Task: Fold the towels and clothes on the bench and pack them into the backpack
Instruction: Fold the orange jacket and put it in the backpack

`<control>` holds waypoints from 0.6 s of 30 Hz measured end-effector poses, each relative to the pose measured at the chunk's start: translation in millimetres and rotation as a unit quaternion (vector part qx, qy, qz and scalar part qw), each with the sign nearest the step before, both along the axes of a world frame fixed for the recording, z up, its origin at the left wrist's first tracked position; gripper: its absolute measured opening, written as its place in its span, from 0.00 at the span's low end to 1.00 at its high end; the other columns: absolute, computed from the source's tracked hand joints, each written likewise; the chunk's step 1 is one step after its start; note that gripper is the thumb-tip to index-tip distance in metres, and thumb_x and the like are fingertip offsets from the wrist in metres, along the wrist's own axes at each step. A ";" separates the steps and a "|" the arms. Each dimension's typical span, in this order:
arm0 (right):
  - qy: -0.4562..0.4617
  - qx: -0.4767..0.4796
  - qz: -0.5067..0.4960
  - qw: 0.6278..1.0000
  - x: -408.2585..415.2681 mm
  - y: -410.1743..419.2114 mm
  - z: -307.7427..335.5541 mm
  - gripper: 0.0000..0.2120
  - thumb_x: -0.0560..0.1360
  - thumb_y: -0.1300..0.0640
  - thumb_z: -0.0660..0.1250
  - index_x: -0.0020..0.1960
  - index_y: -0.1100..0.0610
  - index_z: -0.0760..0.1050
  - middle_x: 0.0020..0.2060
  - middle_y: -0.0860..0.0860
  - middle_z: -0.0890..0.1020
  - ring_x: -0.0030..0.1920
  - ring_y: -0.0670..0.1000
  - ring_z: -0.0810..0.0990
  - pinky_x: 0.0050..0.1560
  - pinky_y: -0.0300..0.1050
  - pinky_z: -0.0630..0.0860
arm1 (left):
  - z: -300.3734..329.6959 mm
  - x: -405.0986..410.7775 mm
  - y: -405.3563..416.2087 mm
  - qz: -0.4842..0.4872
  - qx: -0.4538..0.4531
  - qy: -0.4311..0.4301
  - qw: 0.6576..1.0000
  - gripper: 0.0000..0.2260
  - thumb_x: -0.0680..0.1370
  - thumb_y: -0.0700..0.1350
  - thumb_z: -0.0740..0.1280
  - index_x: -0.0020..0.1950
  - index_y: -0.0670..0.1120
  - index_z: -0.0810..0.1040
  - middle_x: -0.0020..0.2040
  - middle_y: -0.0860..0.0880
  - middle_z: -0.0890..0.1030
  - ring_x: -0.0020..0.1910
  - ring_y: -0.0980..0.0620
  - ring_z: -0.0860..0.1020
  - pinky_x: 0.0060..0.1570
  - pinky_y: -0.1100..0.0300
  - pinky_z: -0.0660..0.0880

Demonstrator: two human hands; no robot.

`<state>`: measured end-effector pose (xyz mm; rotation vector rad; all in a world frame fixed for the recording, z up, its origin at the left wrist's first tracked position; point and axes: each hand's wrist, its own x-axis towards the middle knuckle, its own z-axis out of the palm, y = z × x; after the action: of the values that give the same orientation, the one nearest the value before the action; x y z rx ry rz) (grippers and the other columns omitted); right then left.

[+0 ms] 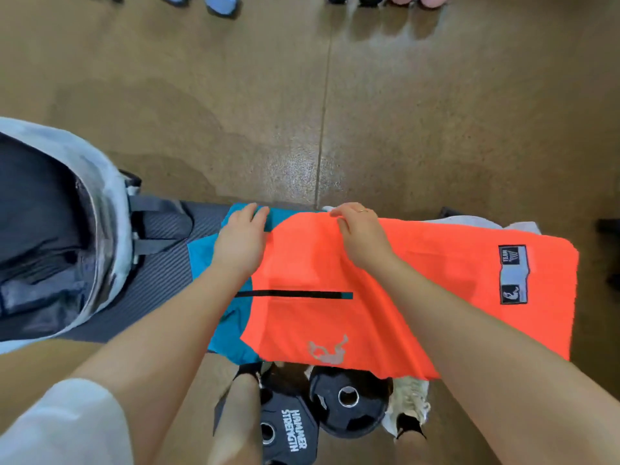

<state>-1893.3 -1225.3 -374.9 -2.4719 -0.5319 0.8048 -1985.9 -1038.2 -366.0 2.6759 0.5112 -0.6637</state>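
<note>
An orange and teal towel (419,290) lies spread across the dark bench (161,283); it has a black zip line and patches at its right end. My left hand (240,239) rests on its teal far-left corner, the fingers bent over the far edge. My right hand (360,234) pinches the orange far edge near the middle. A grey backpack (100,209) stands open on the bench's left end, its dark inside showing. White cloth (469,221) peeks out beyond the towel's far right edge.
Black weight plates (349,404) lie on the brown floor under the bench's near side, beside my feet and a pale shoe (411,402). Other people's shoes (218,3) line the top edge of the view.
</note>
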 end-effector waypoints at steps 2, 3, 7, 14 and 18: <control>0.006 -0.019 0.029 0.999 11.8 21.6 -17.9 0.15 0.79 0.62 0.55 0.61 0.59 0.75 0.61 0.58 0.77 0.62 0.59 0.72 0.64 0.50 0.65 | -7.9 2.3 17.0 0.044 0.045 0.014 0.998 0.22 0.77 0.44 0.63 0.69 0.39 0.65 0.68 0.40 0.67 0.65 0.39 0.66 0.62 0.48 0.64; 0.016 -0.028 0.041 0.999 16.8 31.7 -24.7 0.15 0.79 0.62 0.55 0.62 0.59 0.75 0.61 0.57 0.77 0.62 0.59 0.73 0.64 0.52 0.66 | -9.5 0.9 23.6 0.062 0.070 0.016 0.996 0.22 0.76 0.47 0.65 0.66 0.39 0.67 0.66 0.40 0.69 0.63 0.39 0.67 0.60 0.47 0.65; 0.098 -0.033 0.092 0.990 27.6 72.0 -42.4 0.16 0.80 0.60 0.55 0.66 0.56 0.72 0.64 0.55 0.76 0.65 0.57 0.72 0.65 0.52 0.68 | -12.3 -14.1 38.2 0.118 0.110 0.034 0.986 0.23 0.73 0.56 0.67 0.60 0.41 0.71 0.58 0.41 0.72 0.57 0.40 0.70 0.53 0.48 0.66; 0.360 0.011 0.037 0.932 32.3 128.8 -47.6 0.27 0.73 0.74 0.51 0.69 0.59 0.68 0.59 0.56 0.75 0.47 0.48 0.72 0.35 0.28 0.66 | -16.8 -28.1 55.9 0.060 0.017 0.070 0.996 0.15 0.79 0.54 0.58 0.55 0.42 0.69 0.53 0.42 0.78 0.52 0.41 0.78 0.43 0.51 0.71; 0.331 -0.025 0.038 0.942 35.0 128.0 -50.8 0.23 0.75 0.69 0.55 0.69 0.59 0.67 0.65 0.58 0.73 0.58 0.50 0.73 0.56 0.38 0.69 | -16.4 0.2 79.3 0.022 0.041 0.048 0.998 0.17 0.77 0.54 0.63 0.57 0.42 0.69 0.53 0.41 0.78 0.52 0.39 0.78 0.44 0.49 0.72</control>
<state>-1858.2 -1097.3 -425.8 -2.0415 -0.3540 1.6027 -1985.7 -958.9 -382.4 2.7100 0.6321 -0.7767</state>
